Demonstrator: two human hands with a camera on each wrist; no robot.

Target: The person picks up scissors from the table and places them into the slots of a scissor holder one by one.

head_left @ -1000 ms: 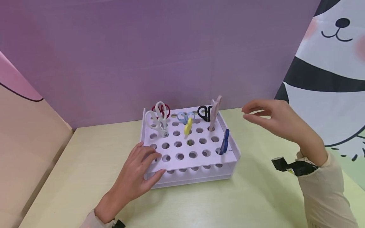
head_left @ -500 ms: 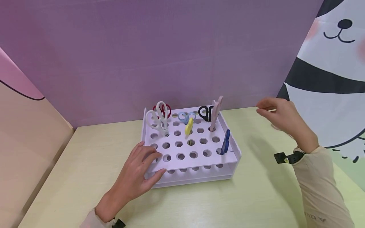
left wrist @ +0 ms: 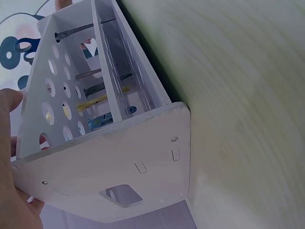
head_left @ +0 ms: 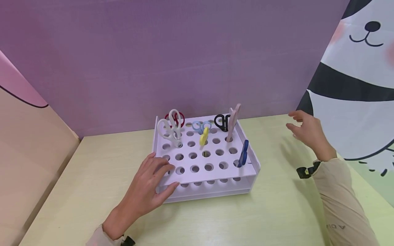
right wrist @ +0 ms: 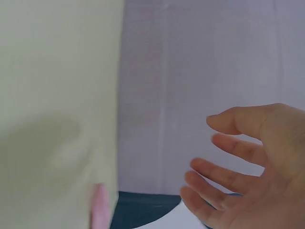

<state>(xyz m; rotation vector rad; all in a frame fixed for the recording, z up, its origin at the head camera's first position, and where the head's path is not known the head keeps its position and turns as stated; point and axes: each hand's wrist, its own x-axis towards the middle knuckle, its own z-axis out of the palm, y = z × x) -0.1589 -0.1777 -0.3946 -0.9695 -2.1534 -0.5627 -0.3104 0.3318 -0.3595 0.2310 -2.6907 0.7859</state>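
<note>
A white rack (head_left: 200, 174) with rows of round holes stands on the table, holding several scissors upright. My left hand (head_left: 143, 186) rests on its front left corner, fingers bent loosely over the top and side, thumb along the front edge. White scissors (head_left: 174, 130) stand towards the left, yellow scissors (head_left: 204, 136) in the middle, pink scissors (head_left: 233, 121) and dark blue scissors (head_left: 243, 153) to the right. Right of the rack, over the back of the table, my right hand (head_left: 307, 133) has spread, slightly bent fingers with nothing between them. Below it lies a blurred pink thing (right wrist: 100, 207).
Red scissors (head_left: 181, 118), light blue scissors (head_left: 201, 127) and black scissors (head_left: 222, 122) stand along the rack's back. A purple backdrop (head_left: 123, 68) rises behind the table (head_left: 92, 184), and a panda-printed panel (head_left: 354, 119) stands at the right.
My right hand has moved right, away from the rack, and lower towards the table; its fingers, closer together half a second ago, have spread. My left hand and the rack have stayed put.
</note>
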